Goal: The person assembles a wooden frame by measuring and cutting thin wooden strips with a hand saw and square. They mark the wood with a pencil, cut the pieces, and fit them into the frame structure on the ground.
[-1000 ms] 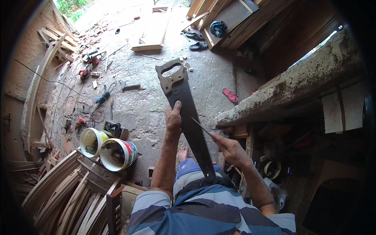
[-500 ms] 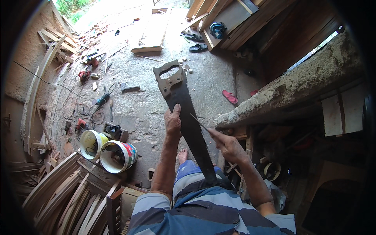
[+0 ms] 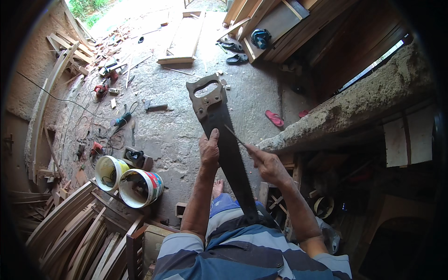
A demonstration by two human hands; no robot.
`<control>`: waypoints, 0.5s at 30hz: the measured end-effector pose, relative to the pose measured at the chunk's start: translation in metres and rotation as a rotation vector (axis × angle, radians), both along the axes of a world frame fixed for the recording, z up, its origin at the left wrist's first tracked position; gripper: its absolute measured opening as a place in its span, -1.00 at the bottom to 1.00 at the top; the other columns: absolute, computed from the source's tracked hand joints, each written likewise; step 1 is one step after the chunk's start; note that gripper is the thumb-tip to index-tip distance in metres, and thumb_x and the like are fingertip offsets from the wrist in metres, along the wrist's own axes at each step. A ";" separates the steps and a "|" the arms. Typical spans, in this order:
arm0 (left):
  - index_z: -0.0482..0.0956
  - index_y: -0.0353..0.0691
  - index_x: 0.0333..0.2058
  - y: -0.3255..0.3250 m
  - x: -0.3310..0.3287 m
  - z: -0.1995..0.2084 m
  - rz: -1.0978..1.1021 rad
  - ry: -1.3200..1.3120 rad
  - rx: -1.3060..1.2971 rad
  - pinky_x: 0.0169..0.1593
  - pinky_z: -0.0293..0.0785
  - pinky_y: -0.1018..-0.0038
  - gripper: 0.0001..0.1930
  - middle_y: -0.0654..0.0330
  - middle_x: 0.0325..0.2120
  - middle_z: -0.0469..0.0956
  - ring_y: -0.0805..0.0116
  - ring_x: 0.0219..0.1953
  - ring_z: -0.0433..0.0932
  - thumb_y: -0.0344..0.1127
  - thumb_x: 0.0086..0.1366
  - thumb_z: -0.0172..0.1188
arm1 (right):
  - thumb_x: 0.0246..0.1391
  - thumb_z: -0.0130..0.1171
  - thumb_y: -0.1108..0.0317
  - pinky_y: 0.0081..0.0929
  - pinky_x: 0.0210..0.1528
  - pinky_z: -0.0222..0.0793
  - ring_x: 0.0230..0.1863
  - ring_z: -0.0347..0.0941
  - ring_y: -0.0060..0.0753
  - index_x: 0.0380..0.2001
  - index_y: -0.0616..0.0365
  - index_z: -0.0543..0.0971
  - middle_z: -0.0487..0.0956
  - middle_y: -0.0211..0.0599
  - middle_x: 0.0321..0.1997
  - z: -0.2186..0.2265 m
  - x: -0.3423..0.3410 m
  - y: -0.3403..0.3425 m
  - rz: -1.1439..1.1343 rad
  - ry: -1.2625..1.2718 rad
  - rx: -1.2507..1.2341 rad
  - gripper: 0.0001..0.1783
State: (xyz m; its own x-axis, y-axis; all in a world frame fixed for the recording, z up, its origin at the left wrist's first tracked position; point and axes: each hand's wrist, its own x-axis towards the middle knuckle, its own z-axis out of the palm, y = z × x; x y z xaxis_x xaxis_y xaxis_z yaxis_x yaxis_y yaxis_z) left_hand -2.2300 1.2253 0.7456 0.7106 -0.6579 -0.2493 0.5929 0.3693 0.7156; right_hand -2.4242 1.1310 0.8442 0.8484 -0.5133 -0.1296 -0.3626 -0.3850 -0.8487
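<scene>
A hand saw (image 3: 232,161) stands upright in front of me, its worn handle at the top and its narrow end against my lap. My left hand (image 3: 209,148) grips the blade's back edge below the handle, thumb on the flat side. The toothed edge faces right. In my closed right hand (image 3: 269,166) is a thin file (image 3: 234,135), which slants up to the left across the saw's teeth. Its tip lies over the blade. The file's handle is hidden in my fingers.
Two buckets (image 3: 140,187) with tools stand at the left, beside curved wooden pieces (image 3: 79,233). On the floor lie a hammer-like tool (image 3: 155,106), corded power tools (image 3: 122,120) and pink flip-flops (image 3: 274,118). A rough ledge (image 3: 354,102) runs along the right.
The saw's handle has shifted slightly right and down. My right hand and the file have moved a little left and up along the toothed edge.
</scene>
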 end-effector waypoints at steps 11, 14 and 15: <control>0.56 -0.28 0.03 0.004 -0.003 0.008 -0.014 -0.035 0.024 -0.16 0.60 0.45 -0.75 0.21 -0.18 0.65 0.42 -0.23 0.63 -0.28 0.51 0.14 | 0.43 0.01 0.28 -0.36 -0.16 0.52 -0.38 0.52 -0.36 0.36 0.00 0.42 0.62 -0.16 -0.30 0.007 0.012 -0.008 0.006 0.044 0.037 -0.52; 0.56 -0.28 0.02 0.004 -0.004 0.008 -0.033 -0.050 0.025 -0.17 0.59 0.46 -0.76 0.21 -0.18 0.65 0.43 -0.23 0.63 -0.28 0.51 0.13 | 0.44 -0.03 0.27 -0.29 -0.14 0.52 -0.36 0.55 -0.27 0.37 -0.04 0.40 0.64 -0.05 -0.32 0.004 0.024 -0.020 -0.033 0.084 0.020 -0.52; 0.56 -0.29 0.01 0.004 -0.004 0.009 -0.042 -0.057 0.036 -0.17 0.59 0.46 -0.76 0.21 -0.18 0.65 0.43 -0.24 0.63 -0.28 0.52 0.13 | 0.44 -0.03 0.27 -0.30 -0.15 0.51 -0.37 0.55 -0.28 0.37 -0.05 0.40 0.63 -0.06 -0.33 0.004 0.031 -0.028 -0.056 0.087 0.013 -0.52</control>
State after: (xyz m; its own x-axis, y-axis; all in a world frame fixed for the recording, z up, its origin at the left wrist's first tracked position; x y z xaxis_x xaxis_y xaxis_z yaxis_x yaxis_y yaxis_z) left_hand -2.2345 1.2289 0.7542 0.6965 -0.6785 -0.2335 0.5655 0.3187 0.7607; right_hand -2.3931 1.1033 0.8483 0.8040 -0.5570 -0.2080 -0.4552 -0.3517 -0.8180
